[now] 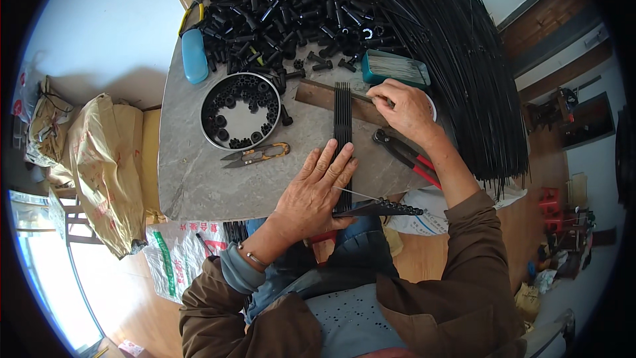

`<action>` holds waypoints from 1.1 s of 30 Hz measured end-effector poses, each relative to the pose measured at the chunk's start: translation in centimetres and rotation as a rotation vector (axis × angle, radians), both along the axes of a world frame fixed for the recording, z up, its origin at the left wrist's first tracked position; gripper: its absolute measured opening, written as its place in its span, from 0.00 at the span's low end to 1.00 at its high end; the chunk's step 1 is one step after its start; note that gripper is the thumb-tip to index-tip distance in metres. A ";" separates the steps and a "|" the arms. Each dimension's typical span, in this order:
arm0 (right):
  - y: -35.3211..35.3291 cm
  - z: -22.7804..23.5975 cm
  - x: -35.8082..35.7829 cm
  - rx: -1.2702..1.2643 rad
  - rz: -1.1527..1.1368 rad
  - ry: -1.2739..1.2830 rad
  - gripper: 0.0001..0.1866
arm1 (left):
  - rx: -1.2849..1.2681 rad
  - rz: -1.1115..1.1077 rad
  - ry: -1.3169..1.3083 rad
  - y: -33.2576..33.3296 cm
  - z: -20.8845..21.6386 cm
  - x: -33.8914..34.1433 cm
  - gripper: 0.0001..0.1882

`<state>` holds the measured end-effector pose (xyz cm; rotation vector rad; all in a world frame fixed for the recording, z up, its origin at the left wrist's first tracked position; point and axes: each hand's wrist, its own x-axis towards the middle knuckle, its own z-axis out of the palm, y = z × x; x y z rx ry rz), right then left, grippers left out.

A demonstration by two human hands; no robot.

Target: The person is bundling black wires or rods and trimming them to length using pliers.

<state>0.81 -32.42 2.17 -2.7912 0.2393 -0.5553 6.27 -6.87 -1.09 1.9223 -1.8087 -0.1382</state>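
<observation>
My left hand (311,192) lies across a flat bundle of slim black strips (342,103) at the table's near edge, fingers stretched over it and thumb lower down, holding it. Beside that hand, a dark piece with a row of black beads (397,207) juts to the right, and a thin needle-like rod (358,193) runs toward it. My right hand (407,109) pinches a slim dark tool whose tip points toward the strips; its kind is partly hidden by the fingers. Under the strips lies a flat brown bar (315,95). Red-handled pliers (404,156) rest below my right hand.
A round tin (207,119) of black rings and small thread snips (258,154) sit left. A large heap of black bolt-like pieces (285,16) covers the back. Long black rods (457,66) stack at right, near a teal box (397,69) of needles. A blue case (194,56) stands back left.
</observation>
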 end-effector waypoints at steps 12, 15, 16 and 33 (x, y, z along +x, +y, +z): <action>0.3 -0.2 0.5 -0.070 0.031 -0.042 0.04 | 0.014 0.009 -0.001 0.1 0.0 -0.1 0.49; 0.1 0.0 1.1 -0.166 0.057 -0.084 0.04 | 0.007 0.008 0.005 0.0 0.0 -0.1 0.49; 0.0 0.2 1.4 -0.197 0.069 -0.102 0.04 | 0.007 0.005 0.000 0.1 0.0 0.0 0.49; -0.3 0.0 4.1 -0.236 0.203 -0.059 0.01 | -0.021 0.008 0.001 0.2 -0.4 0.0 0.50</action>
